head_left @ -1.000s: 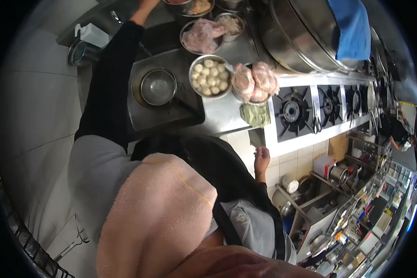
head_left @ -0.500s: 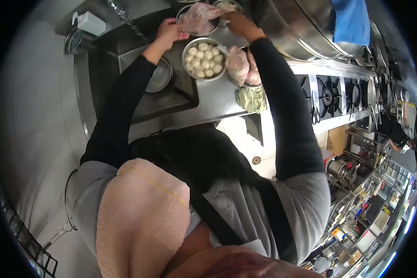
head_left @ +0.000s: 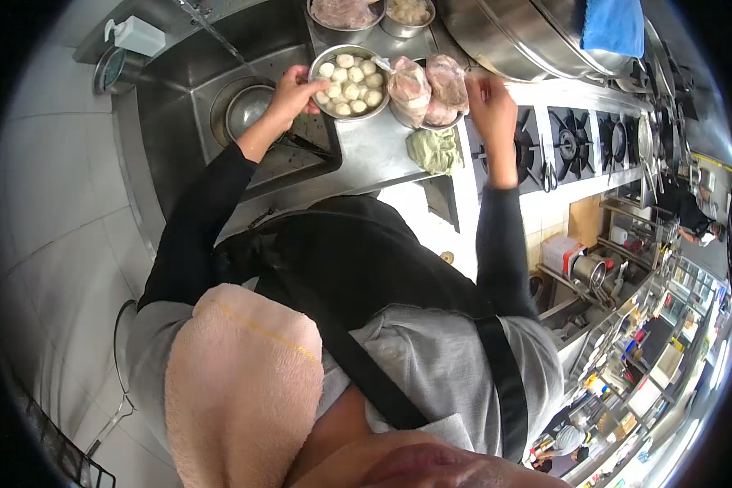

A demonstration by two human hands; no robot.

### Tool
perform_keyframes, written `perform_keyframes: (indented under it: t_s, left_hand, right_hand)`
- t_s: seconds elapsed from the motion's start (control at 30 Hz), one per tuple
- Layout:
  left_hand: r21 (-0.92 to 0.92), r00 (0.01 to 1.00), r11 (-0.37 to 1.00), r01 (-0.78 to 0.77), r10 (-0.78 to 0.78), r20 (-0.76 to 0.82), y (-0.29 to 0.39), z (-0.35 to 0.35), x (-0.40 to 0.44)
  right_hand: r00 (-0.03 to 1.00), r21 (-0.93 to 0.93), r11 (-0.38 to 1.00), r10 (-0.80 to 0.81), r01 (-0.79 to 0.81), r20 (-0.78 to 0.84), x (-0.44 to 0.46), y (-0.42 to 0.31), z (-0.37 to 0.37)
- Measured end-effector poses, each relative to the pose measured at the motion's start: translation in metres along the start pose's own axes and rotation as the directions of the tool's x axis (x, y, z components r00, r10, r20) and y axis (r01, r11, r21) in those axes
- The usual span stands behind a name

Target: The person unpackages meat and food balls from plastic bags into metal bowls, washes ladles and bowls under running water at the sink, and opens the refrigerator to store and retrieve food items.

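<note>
My left hand (head_left: 290,99) grips the left rim of a metal bowl (head_left: 347,116) of white balls (head_left: 355,75) in liquid, its thumb over the edge. My right hand (head_left: 494,110) is beside bagged raw meat (head_left: 446,81), fingers curled; I cannot make out what is in them. A second bag of meat (head_left: 409,89) sits between that bag and the ball bowl. Both bags rest in a metal bowl (head_left: 447,126), mostly hidden under them. Just in front lies a pale green, crumpled bundle (head_left: 435,151) on the steel counter (head_left: 372,154).
On the left is a steel sink (head_left: 175,122) with a round metal bowl (head_left: 250,110) in it. Behind stand a bowl of meat (head_left: 343,34) and a smaller filled bowl (head_left: 407,29). A large steel pot (head_left: 504,45) and gas burners (head_left: 573,142) are at right.
Both hands have come nearer, away from the meat bag at the back, which now rests in its bowl. My left hand has taken the ball bowl's rim; my right hand has shifted right.
</note>
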State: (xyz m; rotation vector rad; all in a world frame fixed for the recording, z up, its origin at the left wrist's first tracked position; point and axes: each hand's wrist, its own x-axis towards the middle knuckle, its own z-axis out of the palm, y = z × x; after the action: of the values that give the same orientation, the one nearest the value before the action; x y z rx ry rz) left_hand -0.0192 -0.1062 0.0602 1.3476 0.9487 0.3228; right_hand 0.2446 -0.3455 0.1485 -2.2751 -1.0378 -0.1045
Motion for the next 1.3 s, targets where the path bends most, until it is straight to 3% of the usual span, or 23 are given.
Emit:
perform_keyframes:
  t_s: [0.03, 0.07, 0.1, 0.17, 0.4, 0.43, 0.47, 0.5, 0.53, 0.57, 0.7, 0.73, 0.77, 0.8, 0.83, 0.9, 0.93, 0.97, 1.0, 1.13, 1.23, 1.27, 1.3]
  left_hand:
    - [-0.076, 1.000, 0.997, -0.015, 0.016, 0.011, -0.011, 0.000, 0.002]
    - [-0.095, 1.000, 0.995, -0.021, 0.022, 0.014, -0.009, 0.000, 0.006]
    - [-0.110, 1.000, 0.994, -0.012, 0.015, 0.022, -0.010, 0.001, 0.007]
    - [-0.135, 0.999, 0.991, -0.011, 0.016, 0.037, -0.019, 0.003, 0.010]
    - [-0.044, 0.965, 0.980, -0.195, 0.183, -0.186, -0.019, 0.010, 0.036]
    - [0.005, 0.957, 0.979, -0.203, 0.200, -0.209, -0.014, 0.012, 0.036]
    - [0.054, 0.949, 0.977, -0.205, 0.212, -0.233, -0.011, 0.011, 0.034]
    - [0.104, 0.940, 0.974, -0.203, 0.224, -0.257, -0.006, 0.008, 0.035]
    - [0.139, 0.938, 0.970, -0.201, 0.232, -0.257, -0.011, 0.003, 0.044]
    - [0.169, 0.936, 0.964, -0.205, 0.244, -0.253, -0.017, -0.001, 0.052]
    - [0.171, 0.917, 0.963, -0.209, 0.254, -0.308, -0.005, 0.005, 0.039]
    - [0.133, 0.906, 0.970, -0.203, 0.238, -0.350, 0.000, 0.007, 0.026]
    - [-0.082, 0.938, 0.976, -0.201, 0.167, -0.305, -0.004, 0.000, 0.020]
    - [-0.132, 0.939, 0.972, -0.194, 0.145, -0.311, -0.006, -0.012, 0.014]
    - [-0.152, 0.921, 0.959, -0.238, 0.173, -0.350, -0.015, -0.029, 0.008]
    - [-0.085, 0.907, 0.966, -0.245, 0.197, -0.373, -0.003, -0.064, -0.037]
    - [-0.177, 0.923, 0.961, -0.212, 0.137, -0.358, -0.030, -0.108, -0.026]
    - [-0.468, 0.934, 0.836, -0.285, 0.132, -0.333, -0.069, -0.154, -0.010]
    - [-0.428, 0.925, 0.870, -0.244, 0.077, -0.371, -0.057, -0.166, -0.025]
    - [-0.512, 0.915, 0.842, -0.171, -0.057, -0.400, -0.031, -0.186, -0.018]
    - [-0.592, 0.946, 0.806, -0.005, -0.188, -0.264, -0.093, -0.212, 0.034]
    - [-0.354, 0.932, 0.935, -0.024, -0.108, -0.346, -0.144, -0.228, 0.057]
    - [-0.345, 0.938, 0.936, -0.066, -0.060, -0.341, -0.201, -0.238, 0.060]
  right_hand:
    - [0.984, 0.031, 0.984, 0.174, -0.175, 0.043, -0.028, 0.016, 0.000]
    - [0.948, 0.257, 0.912, 0.308, -0.320, 0.085, -0.052, 0.037, 0.015]
    - [0.751, 0.534, 0.532, 0.516, -0.657, 0.411, -0.071, 0.044, 0.026]
    - [0.617, 0.625, 0.204, 0.550, -0.753, 0.564, -0.086, 0.015, 0.034]
    - [0.771, 0.742, 0.274, 0.414, -0.612, 0.484, -0.096, 0.036, 0.064]
    - [0.755, 0.687, 0.336, 0.426, -0.644, 0.499, -0.101, 0.042, 0.062]
    - [0.783, 0.531, 0.582, 0.375, -0.616, 0.497, -0.100, 0.055, 0.050]
    - [0.800, 0.335, 0.781, 0.323, -0.527, 0.506, -0.094, 0.062, 0.035]
    - [0.947, 0.281, 0.916, 0.227, -0.287, 0.225, -0.085, 0.055, 0.019]
    - [0.966, 0.206, 0.944, 0.257, -0.257, 0.029, -0.067, 0.044, 0.009]
    - [0.973, 0.293, 0.956, -0.035, -0.035, 0.228, 0.039, 0.015, 0.039]
    - [0.973, 0.121, 0.988, -0.116, 0.092, 0.201, 0.074, 0.028, 0.078]
    - [0.958, -0.051, 0.972, -0.214, 0.228, 0.192, 0.106, 0.043, 0.115]
    - [0.807, -0.112, 0.819, -0.514, 0.563, 0.292, 0.137, 0.056, 0.132]
    - [0.751, -0.116, 0.780, -0.534, 0.615, 0.389, 0.153, 0.061, 0.149]
    - [0.739, -0.072, 0.847, -0.414, 0.527, 0.532, 0.165, 0.058, 0.163]
    - [0.752, -0.041, 0.900, -0.337, 0.435, 0.567, 0.169, 0.056, 0.164]
    - [0.767, -0.002, 0.945, -0.264, 0.327, 0.585, 0.174, 0.054, 0.163]
    - [0.781, 0.061, 0.978, -0.198, 0.201, 0.592, 0.175, 0.053, 0.160]
    - [0.814, 0.387, 0.881, -0.004, -0.272, 0.582, 0.162, 0.043, 0.126]
    - [0.923, 0.555, 0.809, -0.040, -0.195, 0.383, 0.104, 0.007, 0.045]
    - [0.957, 0.584, 0.799, -0.038, -0.144, 0.288, 0.082, 0.012, 0.026]
    - [0.980, 0.604, 0.791, -0.031, -0.095, 0.195, 0.055, 0.019, 0.009]
